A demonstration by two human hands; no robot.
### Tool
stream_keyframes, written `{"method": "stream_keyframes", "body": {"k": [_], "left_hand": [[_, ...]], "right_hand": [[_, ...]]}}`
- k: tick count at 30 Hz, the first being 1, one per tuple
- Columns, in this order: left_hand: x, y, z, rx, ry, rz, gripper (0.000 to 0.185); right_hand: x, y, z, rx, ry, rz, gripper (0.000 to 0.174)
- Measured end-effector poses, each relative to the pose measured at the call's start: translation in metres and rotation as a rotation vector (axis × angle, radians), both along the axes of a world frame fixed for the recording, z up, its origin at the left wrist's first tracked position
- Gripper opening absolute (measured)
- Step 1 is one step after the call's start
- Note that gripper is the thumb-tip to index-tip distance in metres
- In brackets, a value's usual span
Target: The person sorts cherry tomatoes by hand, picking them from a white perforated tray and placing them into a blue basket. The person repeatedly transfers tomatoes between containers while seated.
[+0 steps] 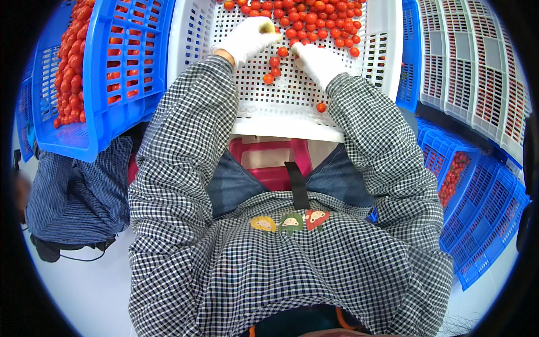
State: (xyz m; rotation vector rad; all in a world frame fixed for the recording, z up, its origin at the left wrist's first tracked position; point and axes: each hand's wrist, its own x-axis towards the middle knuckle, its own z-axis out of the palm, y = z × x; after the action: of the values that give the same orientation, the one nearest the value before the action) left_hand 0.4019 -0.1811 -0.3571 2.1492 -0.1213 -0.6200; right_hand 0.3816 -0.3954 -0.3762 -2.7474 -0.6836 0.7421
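My left hand (250,40), in a white glove with yellowish stains at the fingertips, is over a white perforated plastic crate (252,128). Its fingers are curled beside the near edge of a pile of red cherry tomatoes (311,19); whether they hold one is hidden. My right hand (320,61), gloved too, reaches in from the other side with its fingertips at the tomatoes. Between the hands a few loose tomatoes (274,62) lie on the crate floor. A single tomato (321,107) sits near the front wall by my right sleeve.
At left stands a blue plastic crate (94,84) with elongated red tomatoes (69,80). White crates (459,54) and stacked blue crates (467,210), some with tomatoes, stand at right. A pink plastic stool (273,145) is below the white crate. Another person's clothed body (80,193) is at left.
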Motion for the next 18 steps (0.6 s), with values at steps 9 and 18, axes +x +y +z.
{"method": "stream_keyframes", "body": {"k": [9,18], "left_hand": [[-0.023,-0.011,-0.024,0.311,-0.209,-0.534,0.020],[-0.023,-0.004,-0.017,0.532,0.096,-0.485,0.028]], "right_hand": [[0.032,-0.031,0.021,1.588,0.718,-0.967,0.028],[0.022,-0.016,0.020,0.939,0.252,-0.514,0.014]]}}
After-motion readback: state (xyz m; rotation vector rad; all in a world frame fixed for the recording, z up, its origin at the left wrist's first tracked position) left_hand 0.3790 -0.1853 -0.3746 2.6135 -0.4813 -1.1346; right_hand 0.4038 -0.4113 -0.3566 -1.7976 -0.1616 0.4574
